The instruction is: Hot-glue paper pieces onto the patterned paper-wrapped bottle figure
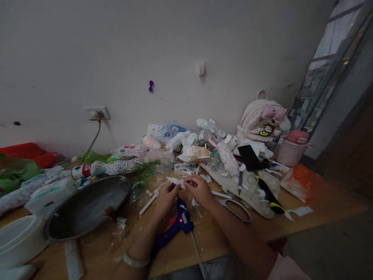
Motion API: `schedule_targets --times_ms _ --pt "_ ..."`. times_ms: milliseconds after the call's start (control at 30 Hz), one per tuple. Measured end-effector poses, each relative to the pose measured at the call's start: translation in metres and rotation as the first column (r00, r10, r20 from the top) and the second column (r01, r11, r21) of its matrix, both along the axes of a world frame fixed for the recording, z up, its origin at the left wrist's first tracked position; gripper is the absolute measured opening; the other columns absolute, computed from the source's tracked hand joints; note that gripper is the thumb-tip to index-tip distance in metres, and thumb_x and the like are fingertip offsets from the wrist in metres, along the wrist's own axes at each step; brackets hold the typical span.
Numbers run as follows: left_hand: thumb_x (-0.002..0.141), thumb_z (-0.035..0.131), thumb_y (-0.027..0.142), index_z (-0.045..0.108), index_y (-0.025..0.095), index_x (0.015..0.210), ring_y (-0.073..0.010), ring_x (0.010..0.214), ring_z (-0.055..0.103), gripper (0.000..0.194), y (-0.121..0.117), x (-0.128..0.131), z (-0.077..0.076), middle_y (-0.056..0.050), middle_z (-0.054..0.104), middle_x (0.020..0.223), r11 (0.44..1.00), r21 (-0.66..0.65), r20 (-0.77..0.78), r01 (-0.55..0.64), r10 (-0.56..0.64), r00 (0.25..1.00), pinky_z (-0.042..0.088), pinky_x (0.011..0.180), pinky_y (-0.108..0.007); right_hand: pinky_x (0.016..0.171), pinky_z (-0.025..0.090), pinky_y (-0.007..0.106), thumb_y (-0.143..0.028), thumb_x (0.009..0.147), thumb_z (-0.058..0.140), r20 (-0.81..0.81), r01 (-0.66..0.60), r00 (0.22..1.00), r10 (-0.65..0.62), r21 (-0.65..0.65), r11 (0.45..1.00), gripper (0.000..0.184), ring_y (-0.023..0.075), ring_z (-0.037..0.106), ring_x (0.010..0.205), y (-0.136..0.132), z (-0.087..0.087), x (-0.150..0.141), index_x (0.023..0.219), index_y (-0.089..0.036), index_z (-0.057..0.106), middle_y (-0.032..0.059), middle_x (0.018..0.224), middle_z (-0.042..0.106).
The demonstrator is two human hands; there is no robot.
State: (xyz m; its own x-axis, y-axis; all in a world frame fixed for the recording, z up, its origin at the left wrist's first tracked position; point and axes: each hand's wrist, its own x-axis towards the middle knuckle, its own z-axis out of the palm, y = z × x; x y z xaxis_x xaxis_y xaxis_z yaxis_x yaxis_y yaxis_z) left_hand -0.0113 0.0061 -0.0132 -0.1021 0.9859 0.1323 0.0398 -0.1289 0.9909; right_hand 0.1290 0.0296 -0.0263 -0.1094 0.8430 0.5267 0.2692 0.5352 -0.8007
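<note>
My left hand (166, 195) and my right hand (199, 189) meet over the middle of the wooden table (320, 202). Both pinch a small white piece of paper (178, 182) between their fingertips. A pale bangle (134, 261) sits on my left wrist. Just below the hands lies a blue glue gun (175, 225) with a small red light lit. White glue sticks (148, 203) lie to the left of my left hand. Scissors (237, 209) rest on the table to the right of my right forearm.
A dark round pan (87, 206) and a white bowl (17, 241) sit at the left. Wrapped packets (186, 146) pile up against the wall. A black phone (250, 157), a pink-bowed backpack (262, 120) and a pink cup (292, 149) stand at the right.
</note>
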Motion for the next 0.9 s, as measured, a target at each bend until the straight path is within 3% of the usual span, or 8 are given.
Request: schedule_targets --times_ms 133,500,733,900 --pt "0.058 0.066 0.052 0.055 0.019 0.058 -0.0127 0.051 0.045 0.035 -0.001 0.002 0.003 0.004 0.05 0.051 1.0 -0.002 -0.002 0.002 -0.002 1.0 0.036 0.05 -0.025 0.076 0.045 0.03 -0.021 0.082 0.058 0.093 0.01 0.995 -0.025 0.154 0.988 0.012 0.0187 0.058 0.081 -0.004 0.002 0.001 0.077 -0.017 0.068 0.0065 0.079 0.064" --pt "0.057 0.069 0.053 0.056 0.019 0.06 -0.0139 0.053 0.048 0.036 0.001 0.002 -0.001 0.003 0.053 0.053 1.0 0.014 0.009 -0.013 0.013 1.0 0.038 0.053 -0.026 0.076 0.045 0.031 -0.02 0.084 0.055 0.216 0.044 0.971 -0.102 0.259 0.965 0.013 0.019 0.059 0.083 -0.006 0.002 0.002 0.079 -0.019 0.067 0.0063 0.083 0.064" --pt "0.057 0.068 0.051 0.055 0.02 0.06 -0.0119 0.051 0.044 0.034 0.0 0.001 0.006 0.005 0.05 0.052 1.0 0.03 0.033 0.0 -0.001 0.999 0.035 0.052 -0.025 0.078 0.043 0.034 -0.02 0.086 0.053 0.319 -0.003 0.938 -0.133 0.393 0.92 0.016 0.0205 0.058 0.083 -0.01 0.004 0.004 0.086 -0.02 0.07 0.0067 0.083 0.065" --pt "0.054 0.068 0.054 0.051 0.02 0.058 -0.0101 0.047 0.039 0.038 0.0 0.002 0.011 0.007 0.046 0.05 1.0 0.029 0.051 0.005 -0.006 0.999 0.032 0.048 -0.024 0.076 0.043 0.033 -0.023 0.085 0.052 0.337 -0.107 0.94 -0.056 0.446 0.888 0.019 0.0188 0.057 0.08 -0.019 0.012 0.004 0.079 -0.02 0.07 0.0057 0.081 0.065"
